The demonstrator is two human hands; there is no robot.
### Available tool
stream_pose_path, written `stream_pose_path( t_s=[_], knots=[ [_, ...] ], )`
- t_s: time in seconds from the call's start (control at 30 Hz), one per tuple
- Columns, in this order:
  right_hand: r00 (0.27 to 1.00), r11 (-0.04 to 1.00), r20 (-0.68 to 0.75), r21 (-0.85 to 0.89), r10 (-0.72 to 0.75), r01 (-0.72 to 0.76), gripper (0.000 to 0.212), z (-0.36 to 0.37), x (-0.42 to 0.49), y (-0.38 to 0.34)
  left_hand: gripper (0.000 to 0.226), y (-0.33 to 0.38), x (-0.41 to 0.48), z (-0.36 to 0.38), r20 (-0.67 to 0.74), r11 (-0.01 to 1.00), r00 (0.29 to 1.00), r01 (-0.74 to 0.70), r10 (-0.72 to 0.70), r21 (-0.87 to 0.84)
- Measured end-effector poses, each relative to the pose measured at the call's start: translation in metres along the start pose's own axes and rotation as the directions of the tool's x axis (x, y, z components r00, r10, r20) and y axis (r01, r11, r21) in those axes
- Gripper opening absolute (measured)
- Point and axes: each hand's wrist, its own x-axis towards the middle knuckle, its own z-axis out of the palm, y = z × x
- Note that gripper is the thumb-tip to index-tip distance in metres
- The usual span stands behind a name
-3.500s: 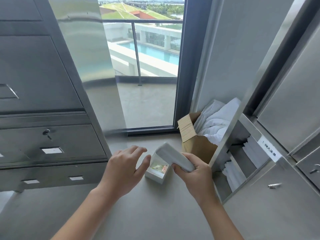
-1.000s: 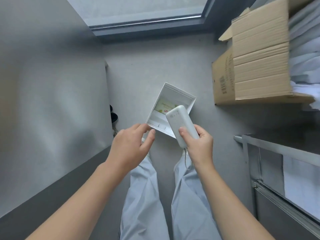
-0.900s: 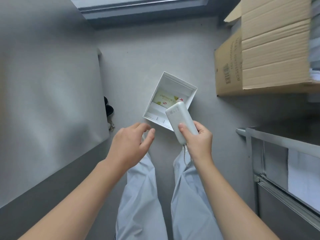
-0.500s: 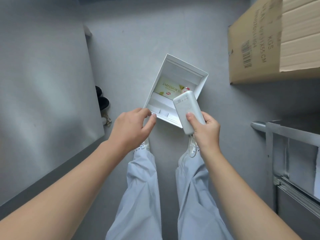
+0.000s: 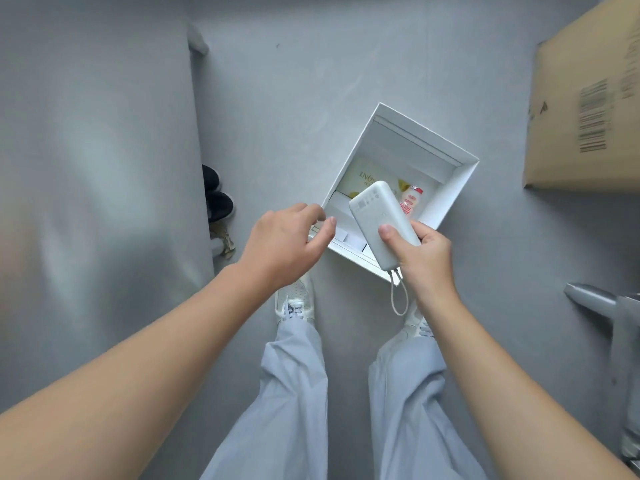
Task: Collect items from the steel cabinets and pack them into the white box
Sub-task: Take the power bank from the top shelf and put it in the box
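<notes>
Because the right hand (image 5: 424, 258) grips the bank (image 5: 381, 223) by its near end over the near wall of the box (image 5: 453, 192), an early release could tip it off the rim onto the floor (image 5: 311, 98). The left hand (image 5: 284, 244), loosely curled and empty, hovers by the box's corner. Farther in, the bottle (image 5: 410, 200) could be struck.

Grey floor (image 5: 311, 64), steel cabinet (image 5: 97, 168), cardboard carton (image 5: 581, 116)

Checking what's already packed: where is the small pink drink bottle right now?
Head view, centre-right: the bottle lies inside the white box, next to the yellow-green packet, just right of the power bank that the right hand holds.
</notes>
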Motion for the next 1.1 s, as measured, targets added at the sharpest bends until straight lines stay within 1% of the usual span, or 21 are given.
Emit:
stream_pose_path(
  t_s=[0.13, 0.23, 0.43, 0.6, 0.73, 0.8, 0.97, 1.1],
  knots=[
    [0.997, 0.998, 0.076, -0.066, 0.025, -0.020, 0.006, 0.015, 0.039, 0.031, 0.040, -0.024, 0.030, 0.021, 0.022, 0.999, 1.000, -0.004, 0.003, 0.032],
    [0.995, 0.993, 0.091, -0.117, 0.042, -0.032, 0.007, 0.026, 0.064, 0.052, 0.041, -0.038, 0.045, 0.042, 0.037, 0.999, 0.999, -0.016, 0.014, 0.052],
    [0.992, 0.969, 0.122, -0.248, 0.007, 0.024, 0.009, 0.045, 0.096, 0.077, 0.040, -0.053, 0.055, 0.066, 0.006, 0.999, 0.999, 0.034, -0.034, -0.016],
    [0.986, 0.946, 0.168, -0.319, -0.005, 0.060, 0.025, 0.055, 0.117, 0.091, 0.041, -0.066, 0.054, 0.071, 0.020, 1.000, 1.000, 0.011, -0.011, 0.000],
    [0.982, 0.908, 0.187, -0.406, -0.026, 0.101, 0.043, 0.066, 0.133, 0.104, 0.040, -0.076, 0.056, 0.070, 0.000, 1.000, 1.000, 0.008, -0.008, -0.018],
    [0.983, 0.902, 0.180, -0.418, -0.036, 0.110, 0.047, 0.072, 0.136, 0.110, 0.039, -0.079, 0.057, 0.070, -0.007, 1.000, 1.000, -0.008, 0.008, -0.019],
    [0.982, 0.871, 0.166, -0.464, -0.094, 0.162, 0.039, 0.079, 0.132, 0.122, 0.039, -0.081, 0.056, 0.073, -0.011, 0.999, 1.000, -0.017, 0.017, -0.035],
    [0.979, 0.839, 0.181, -0.515, -0.096, 0.178, 0.039, 0.076, 0.130, 0.124, 0.041, -0.079, 0.054, 0.077, 0.000, 0.999, 1.000, -0.008, 0.008, -0.037]
  ],
)
